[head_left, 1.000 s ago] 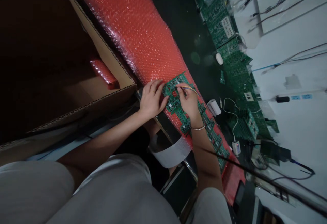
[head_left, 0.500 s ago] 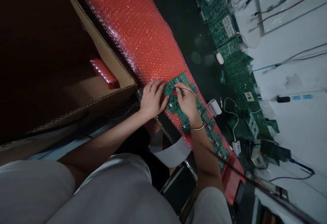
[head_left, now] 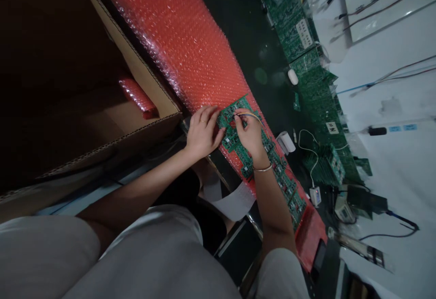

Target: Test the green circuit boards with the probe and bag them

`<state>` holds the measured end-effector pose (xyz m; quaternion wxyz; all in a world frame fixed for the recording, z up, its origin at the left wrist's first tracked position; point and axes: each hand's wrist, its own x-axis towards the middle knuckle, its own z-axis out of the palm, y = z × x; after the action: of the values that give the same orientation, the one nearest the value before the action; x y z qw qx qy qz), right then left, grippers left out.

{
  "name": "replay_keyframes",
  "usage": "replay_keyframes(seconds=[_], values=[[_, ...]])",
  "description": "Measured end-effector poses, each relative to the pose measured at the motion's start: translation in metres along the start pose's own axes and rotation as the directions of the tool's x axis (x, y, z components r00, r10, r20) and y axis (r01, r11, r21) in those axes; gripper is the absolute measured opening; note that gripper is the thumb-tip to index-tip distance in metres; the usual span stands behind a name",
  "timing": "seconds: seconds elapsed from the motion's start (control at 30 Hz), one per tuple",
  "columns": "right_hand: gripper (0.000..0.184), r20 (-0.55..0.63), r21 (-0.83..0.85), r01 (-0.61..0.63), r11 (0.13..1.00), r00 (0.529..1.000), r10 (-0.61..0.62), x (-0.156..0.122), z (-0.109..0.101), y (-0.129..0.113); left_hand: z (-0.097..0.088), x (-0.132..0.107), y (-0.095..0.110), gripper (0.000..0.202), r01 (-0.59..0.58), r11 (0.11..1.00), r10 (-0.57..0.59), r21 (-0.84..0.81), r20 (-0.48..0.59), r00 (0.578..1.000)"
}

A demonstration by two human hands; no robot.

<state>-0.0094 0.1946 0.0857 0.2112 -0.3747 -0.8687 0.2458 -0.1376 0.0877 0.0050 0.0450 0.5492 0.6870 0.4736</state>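
Observation:
Green circuit boards (head_left: 243, 153) lie in a row on a long strip of red bubble wrap (head_left: 190, 40). My left hand (head_left: 203, 132) rests at the near edge of the top board, thumb and fingers apart around its corner, gripping nothing. With thumb and forefinger pinched together, my right hand (head_left: 250, 131) holds the end of a thin bundle of coloured wires (head_left: 256, 117) over that same board. The wires run back across the hand toward the far edge of the wrap. The tip in the pinch is too small to make out.
An open cardboard box (head_left: 153, 81) with a red bubble-wrapped packet (head_left: 138, 97) stands at left. Along the back are stacked green boards (head_left: 311, 90), a white oval object (head_left: 293, 77), a paper roll (head_left: 286, 143) and a small white meter (head_left: 315, 196) on a cable.
My right hand has barely shifted, still pinching the wires over the board. The left hand stays in place. A dark, blurred line across the lower right is gone.

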Motion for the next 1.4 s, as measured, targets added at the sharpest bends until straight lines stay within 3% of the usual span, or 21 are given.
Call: replay_keyframes(seconds=[0.4, 0.53, 0.6, 0.67, 0.7, 0.77, 0.8, 0.87, 0.93, 1.0, 1.03, 1.07, 1.13, 1.2, 1.27, 1.33, 1.4], values=[[0.02, -0.016, -0.018, 0.018, 1.0, 1.0, -0.018, -0.004, 0.004, 0.0, -0.002, 0.001, 0.002, 0.053, 0.029, 0.999, -0.028, -0.024, 0.042, 0.999], [0.028, -0.012, -0.027, 0.011, 1.0, 1.0, -0.011, 0.003, -0.014, 0.008, -0.001, 0.001, 0.002, 0.051, 0.035, 0.999, -0.035, -0.013, 0.021, 0.999], [0.032, -0.09, 0.014, -0.101, 0.995, 0.991, 0.102, 0.024, -0.034, 0.022, 0.0, 0.002, 0.0, 0.051, 0.039, 0.999, -0.039, -0.006, 0.017, 0.999], [0.033, -0.194, 0.169, -0.254, 0.952, 0.939, 0.284, 0.049, -0.058, 0.038, 0.001, 0.002, -0.004, 0.052, 0.033, 0.999, -0.032, -0.006, 0.013, 0.999], [0.033, -0.228, 0.292, -0.309, 0.905, 0.897, 0.38, 0.059, -0.07, 0.046, 0.0, 0.002, -0.005, 0.052, 0.025, 1.0, -0.025, -0.01, 0.01, 1.0], [0.034, -0.174, 0.513, -0.387, 0.766, 0.827, 0.534, 0.063, -0.094, 0.057, -0.005, 0.002, -0.007, 0.051, 0.002, 1.0, -0.002, -0.03, -0.002, 1.0], [0.035, -0.132, 0.54, -0.401, 0.74, 0.828, 0.545, 0.056, -0.104, 0.06, -0.008, 0.003, -0.006, 0.051, -0.016, 0.999, 0.016, -0.045, -0.01, 1.0], [0.038, -0.129, 0.477, -0.379, 0.793, 0.862, 0.49, 0.023, -0.118, 0.059, -0.015, 0.007, -0.002, 0.053, -0.07, 0.994, 0.067, -0.083, -0.036, 0.997], [0.044, -0.226, 0.348, -0.35, 0.87, 0.869, 0.44, -0.028, -0.126, 0.053, -0.019, 0.012, 0.011, 0.063, -0.128, 0.986, 0.132, -0.102, 0.036, 0.991], [0.042, -0.335, 0.226, -0.381, 0.896, 0.834, 0.439, -0.095, -0.138, 0.048, -0.017, 0.011, 0.036, 0.066, -0.234, 0.963, 0.249, -0.135, 0.105, 0.963], [0.041, -0.369, 0.166, -0.422, 0.891, 0.812, 0.453, -0.132, -0.147, 0.048, -0.014, 0.006, 0.053, 0.065, -0.306, 0.935, 0.33, -0.181, 0.127, 0.935], [0.04, -0.432, 0.116, -0.491, 0.863, 0.758, 0.489, -0.172, -0.158, 0.049, -0.008, 0.0, 0.072, 0.062, -0.376, 0.895, 0.416, -0.242, 0.143, 0.898], [0.039, -0.572, 0.051, -0.678, 0.734, 0.582, 0.578, -0.253, -0.188, 0.056, 0.008, -0.019, 0.114, 0.052, -0.481, 0.792, 0.576, -0.376, 0.199, 0.793], [0.038, -0.644, 0.018, -0.841, 0.54, 0.403, 0.65, -0.328, -0.22, 0.068, 0.031, -0.041, 0.158, 0.042, -0.532, 0.705, 0.695, -0.469, 0.305, 0.651], [0.049, -0.656, -0.014, -0.951, 0.308, 0.241, 0.715, -0.389, -0.243, 0.08, 0.058, -0.062, 0.203, 0.04, -0.569, 0.64, 0.768, -0.516, 0.419, 0.484], [0.065, -0.597, -0.029, -0.987, 0.156, 0.142, 0.789, -0.432, -0.256, 0.09, 0.087, -0.083, 0.249, 0.046, -0.596, 0.598, 0.788, -0.536, 0.529, 0.314], [0.079, -0.502, -0.014, -0.993, 0.117, 0.108, 0.858, -0.458, -0.26, 0.097, 0.112, -0.105, 0.291, 0.052, -0.622, 0.566, 0.77, -0.541, 0.617, 0.164]])
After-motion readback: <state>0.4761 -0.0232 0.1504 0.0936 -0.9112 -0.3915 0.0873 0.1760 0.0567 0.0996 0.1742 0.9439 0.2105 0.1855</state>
